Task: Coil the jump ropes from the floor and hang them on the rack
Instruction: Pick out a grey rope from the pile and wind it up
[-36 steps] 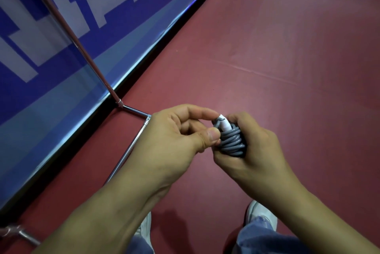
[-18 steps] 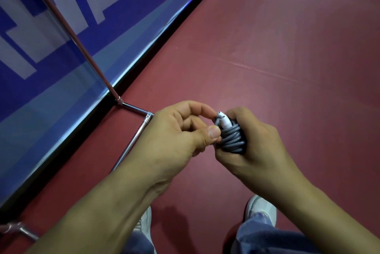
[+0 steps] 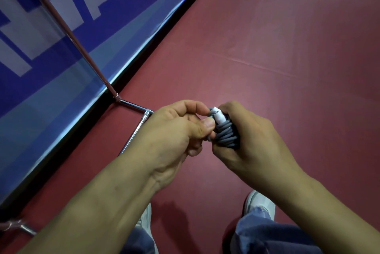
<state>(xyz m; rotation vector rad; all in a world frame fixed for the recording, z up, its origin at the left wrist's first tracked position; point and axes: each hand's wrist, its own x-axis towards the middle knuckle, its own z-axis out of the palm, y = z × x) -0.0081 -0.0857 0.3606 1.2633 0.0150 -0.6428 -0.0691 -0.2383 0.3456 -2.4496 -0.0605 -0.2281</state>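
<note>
A grey jump rope (image 3: 226, 135) is wound in tight turns around its white handle, whose tip (image 3: 218, 115) sticks out at the top. My right hand (image 3: 248, 136) grips the coiled bundle from the right and below. My left hand (image 3: 181, 128) pinches the rope's end against the bundle's left side with thumb and forefinger. A chrome rack (image 3: 131, 106) stands to the left: one slanted pole rises to the upper left and its base bars lie on the floor.
A blue banner with white lettering (image 3: 61, 27) runs along the left, meeting the red floor (image 3: 277, 48) at a dark edge. My two white shoes (image 3: 260, 205) and jeans show at the bottom. Another chrome foot (image 3: 24, 229) lies at lower left.
Both hands with the bundle have drifted slightly up. My left thumb and forefinger have shifted closer onto the white handle tip. The rope stays wound.
</note>
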